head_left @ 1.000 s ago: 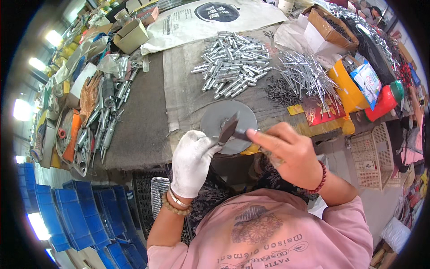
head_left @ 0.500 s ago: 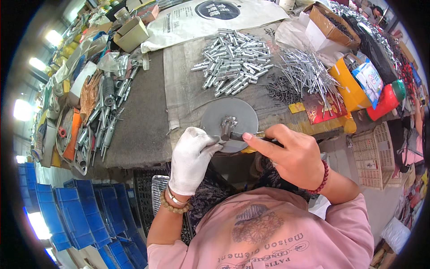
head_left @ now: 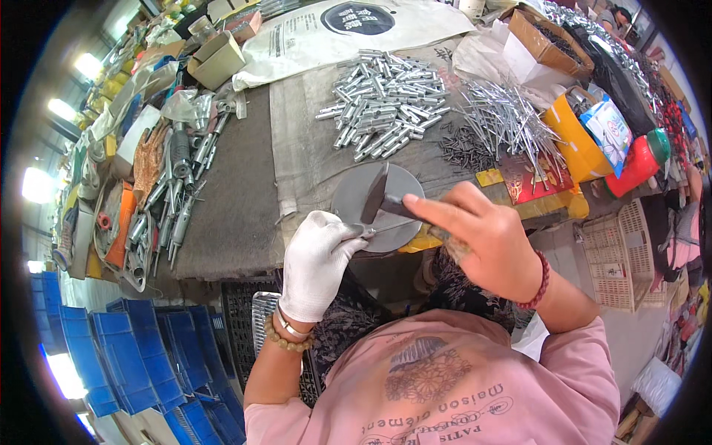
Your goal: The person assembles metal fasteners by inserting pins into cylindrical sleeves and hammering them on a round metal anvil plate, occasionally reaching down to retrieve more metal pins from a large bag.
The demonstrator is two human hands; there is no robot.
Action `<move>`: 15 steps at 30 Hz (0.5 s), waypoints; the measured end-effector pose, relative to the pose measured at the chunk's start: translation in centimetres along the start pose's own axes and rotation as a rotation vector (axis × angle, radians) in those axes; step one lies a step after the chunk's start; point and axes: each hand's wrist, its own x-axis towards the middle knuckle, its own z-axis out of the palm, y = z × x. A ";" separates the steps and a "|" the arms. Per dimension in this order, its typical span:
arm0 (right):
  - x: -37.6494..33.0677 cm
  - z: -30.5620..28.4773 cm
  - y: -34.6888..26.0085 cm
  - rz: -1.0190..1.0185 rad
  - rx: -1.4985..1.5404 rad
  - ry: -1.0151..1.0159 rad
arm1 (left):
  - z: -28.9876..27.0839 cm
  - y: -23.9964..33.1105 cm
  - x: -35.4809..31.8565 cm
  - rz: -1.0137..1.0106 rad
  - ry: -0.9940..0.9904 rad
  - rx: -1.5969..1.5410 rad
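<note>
My left hand [head_left: 317,259], in a white glove, is closed in a pinch on a small metal piece [head_left: 368,233] at the near edge of a grey round disc [head_left: 409,226]. Most of that piece is hidden by the fingers. Bare and closed around a hammer's dark handle, my right hand [head_left: 486,241] has its index finger stretched along it. The hammer head [head_left: 377,194] is raised over the disc, just right of the gloved fingertips. Beyond the disc lies a heap of shiny metal tubes [head_left: 389,104].
Right of the tubes lie long thin metal rods [head_left: 512,122] and small dark screw-like pieces [head_left: 467,148]. A yellow container [head_left: 569,141] and a red bottle [head_left: 630,169] stand farther right. Tools [head_left: 178,170] crowd the table's left. Blue bins [head_left: 133,356] are stacked at lower left.
My right hand has lifted the hammer and tilted its head upward, off the disc's middle. The metal fitting seen there before is now covered by the hammer. My left hand stays nearly still.
</note>
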 end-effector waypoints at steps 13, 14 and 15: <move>0.7 1.5 1.6 -0.119 -0.253 -0.006 | -0.2 -0.1 0.1 0.165 -0.039 0.193; 0.4 1.6 1.3 -0.028 -0.209 -0.110 | -0.2 -0.1 0.1 0.166 -0.034 0.188; 0.2 1.7 1.1 0.063 -0.165 -0.213 | -0.2 -0.1 0.2 0.168 -0.028 0.183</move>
